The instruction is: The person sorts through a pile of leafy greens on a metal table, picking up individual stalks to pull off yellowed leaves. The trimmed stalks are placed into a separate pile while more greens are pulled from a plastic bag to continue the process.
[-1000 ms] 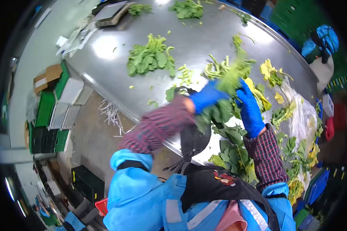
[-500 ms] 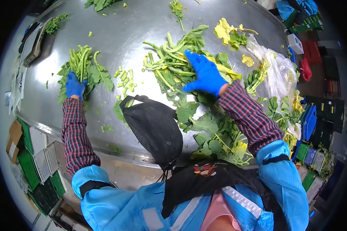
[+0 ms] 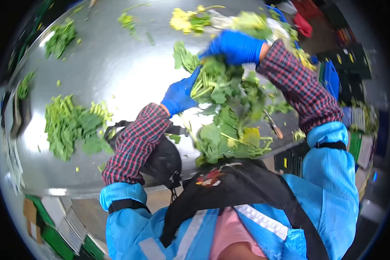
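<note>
My left hand (image 3: 180, 96), in a blue glove, has its fingers closed on the left side of a bunch of green stems (image 3: 210, 82) at the centre of the metal table. Over the upper right of that bunch is my right hand (image 3: 234, 47), also gloved in blue; its fingers point down and are blurred, so their grip is unclear. Loose leaves (image 3: 221, 136) lie between the bunch and my apron. A separate leafy bunch (image 3: 67, 125) rests at the left, beside short cut stem pieces (image 3: 101, 111).
A black mesh bag (image 3: 164, 161) lies under my left forearm at the table's (image 3: 117, 52) near side. A knife (image 3: 274, 126) with a brown handle is at the right. Yellow leaves (image 3: 182, 21) lie at the far side. Crates (image 3: 342, 65) stand beyond the right edge.
My left hand has left the bunch at the left and moved right to the central greens. My right hand has moved up over them. The view has shifted, and the knife now shows.
</note>
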Motion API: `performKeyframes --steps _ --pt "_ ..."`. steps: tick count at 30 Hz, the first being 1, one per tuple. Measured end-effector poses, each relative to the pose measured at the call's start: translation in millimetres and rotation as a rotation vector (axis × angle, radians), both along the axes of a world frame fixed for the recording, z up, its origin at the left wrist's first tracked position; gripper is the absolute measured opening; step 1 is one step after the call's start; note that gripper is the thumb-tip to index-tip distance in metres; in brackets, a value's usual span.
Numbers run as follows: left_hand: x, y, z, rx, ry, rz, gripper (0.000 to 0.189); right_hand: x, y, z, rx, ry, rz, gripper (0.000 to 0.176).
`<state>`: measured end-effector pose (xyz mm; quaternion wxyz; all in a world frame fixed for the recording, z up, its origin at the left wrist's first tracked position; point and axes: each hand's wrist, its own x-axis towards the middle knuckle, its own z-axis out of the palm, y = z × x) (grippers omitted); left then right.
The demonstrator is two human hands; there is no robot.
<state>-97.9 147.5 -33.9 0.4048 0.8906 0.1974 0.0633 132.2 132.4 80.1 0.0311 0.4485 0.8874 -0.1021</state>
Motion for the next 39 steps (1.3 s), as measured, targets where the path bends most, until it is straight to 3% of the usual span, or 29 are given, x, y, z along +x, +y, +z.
performKeyframes --steps 1,2,3,4,5,6,7,8,9,11,12,14,17,19,21,23,24,25,26,29,33,37,39 --pt "15.5 -18.0 -2.7 -0.237 -0.074 0.072 0.095 5.5 -6.6 30.4 0.097 -0.073 -0.176 0.055" --pt "30.0 -34.7 -9.4 -0.499 -0.260 0.133 0.088 31.3 -8.4 40.6 0.496 0.101 -0.063 0.044" --pt "47.7 -49.4 -15.5 -0.835 -0.450 0.107 0.080 40.9 -33.2 66.1 0.470 -0.059 -0.485 0.034" --pt "54.1 -57.7 -16.8 -1.061 -0.416 0.122 0.078 9.7 -55.9 117.9 0.682 0.083 -0.455 0.046" --pt "58.0 -65.8 -18.4 -1.285 -0.375 0.148 0.075 25.4 -77.6 117.0 0.686 0.238 -0.524 0.047" --pt "60.0 -73.8 -26.4 -1.278 -0.366 0.144 0.075 62.5 -99.2 93.8 0.759 0.252 -0.640 0.038" --pt "57.7 -80.2 -42.2 -1.185 -0.290 0.412 0.076 94.4 -119.1 55.9 0.827 0.270 -0.755 0.030" --pt "54.6 -86.2 -55.5 -1.071 -0.213 0.675 0.077 99.1 -143.8 29.9 0.746 0.318 -0.812 0.033" --pt "46.1 -91.3 -65.6 -1.032 -0.286 0.683 0.085 95.4 -167.9 6.1 0.671 0.367 -0.866 0.036" --pt "36.5 -96.2 -99.9 -0.815 -0.185 0.730 0.087 74.2 -208.2 -41.9 0.325 0.742 -1.057 0.033" --pt "35.4 -101.6 -86.1 -0.805 -0.173 0.737 0.087 61.1 -221.1 -67.4 0.219 0.806 -1.122 0.030" --pt "35.9 -112.6 -47.0 -0.462 -0.157 0.663 0.091 22.7 -227.4 -95.1 0.008 0.849 -1.238 0.031" --pt "54.1 -103.6 -55.7 -0.419 -0.101 0.724 0.060 -34.2 -207.3 -98.2 -0.232 0.577 -1.282 0.044" --pt "50.6 -99.5 -74.1 -0.333 -0.107 0.708 0.049 -47.0 -201.9 -139.5 -0.140 0.567 -1.232 0.050" --pt "45.8 -98.4 -70.0 -0.246 -0.113 0.692 0.038 -36.6 -202.1 -158.4 -0.134 0.557 -1.248 0.043" --pt "26.4 -107.4 -53.0 -0.978 -0.346 0.835 0.025 -8.1 -218.7 -164.6 -0.277 1.049 -1.129 0.026" --pt "16.6 -106.8 -61.0 -1.036 -0.355 0.972 0.016 5.8 -228.8 -160.1 -0.355 1.236 -1.196 0.018" --pt "13.1 -113.7 -49.8 -1.156 -0.524 1.026 0.022 20.3 -241.3 -147.0 -0.444 1.418 -1.261 0.010" --pt "4.6 -117.0 -54.6 -1.184 -0.509 1.054 0.021 33.0 -254.0 -123.5 -0.362 1.552 -1.328 0.003" --pt "-14.2 -117.0 -94.9 -1.307 -0.398 1.041 0.024 98.8 -292.3 -131.5 -0.270 1.396 -1.421 0.007" --pt "-17.2 -122.8 -91.9 -1.384 -0.367 1.015 0.027 101.0 -295.6 -129.5 -0.074 1.247 -1.432 0.010" --pt "-9.0 -132.6 -68.1 -1.420 -0.486 0.919 0.034 21.4 -244.7 -108.9 -0.135 1.339 -1.055 0.015" --pt "-20.4 -136.6 -68.6 -1.454 -0.489 0.865 0.035 -3.4 -218.0 -115.4 -0.054 1.131 -0.924 0.019"
